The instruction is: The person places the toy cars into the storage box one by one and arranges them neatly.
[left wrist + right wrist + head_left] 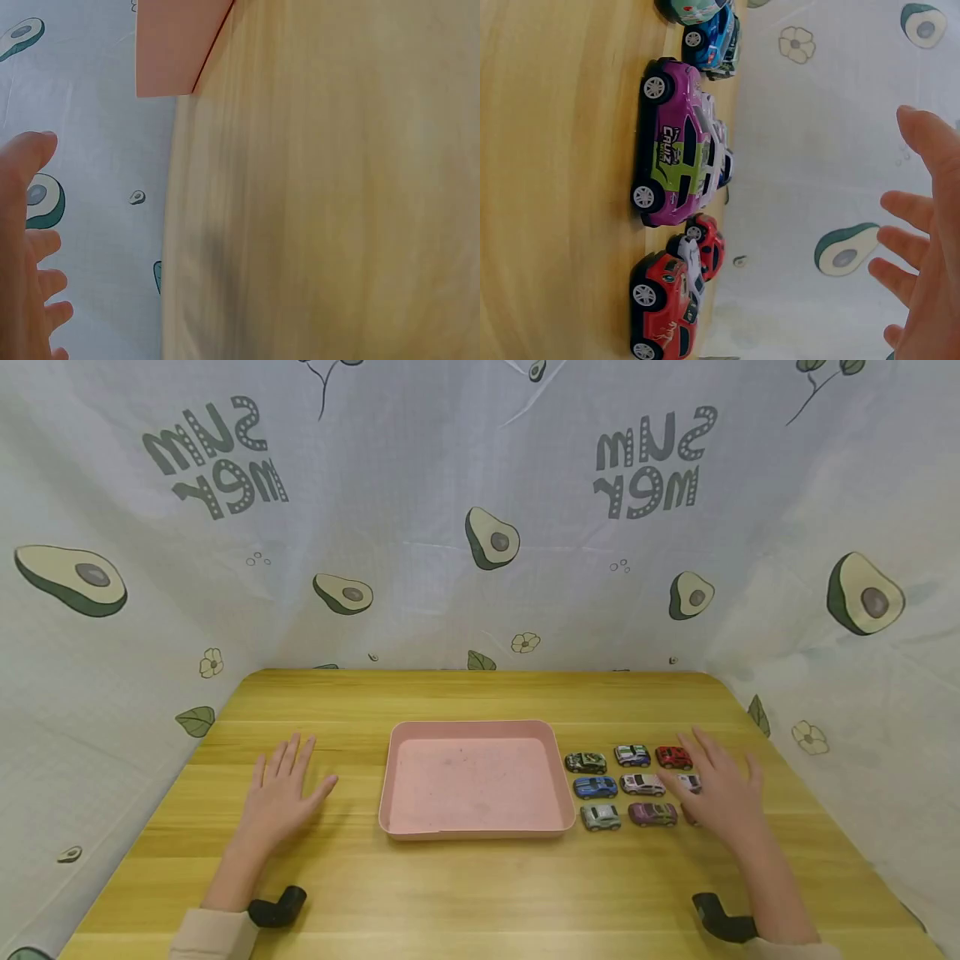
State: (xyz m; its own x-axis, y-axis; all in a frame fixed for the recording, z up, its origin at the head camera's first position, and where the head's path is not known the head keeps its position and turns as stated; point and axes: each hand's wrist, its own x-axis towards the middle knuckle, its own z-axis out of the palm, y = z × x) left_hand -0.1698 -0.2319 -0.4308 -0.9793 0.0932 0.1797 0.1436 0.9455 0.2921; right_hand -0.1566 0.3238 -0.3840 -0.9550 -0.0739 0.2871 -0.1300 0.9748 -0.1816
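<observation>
My left hand is held over the table left of a shallow pink tray, fingers extended and thumb pointing toward it. Several toy cars stand in rows on the tray's right. Spread above the rightmost ones, my right hand touches none and partly hides a white car and a red car. Nearby are a purple-and-green car, another red car, a pale pink-white car, a blue car, a grey-green car, a camouflage car and a white-blue-green car.
The wooden table carries the tray and cars. A white cloth with avocado prints hangs behind and along both sides. Black curved pieces are at both wrists, next to light sleeves.
</observation>
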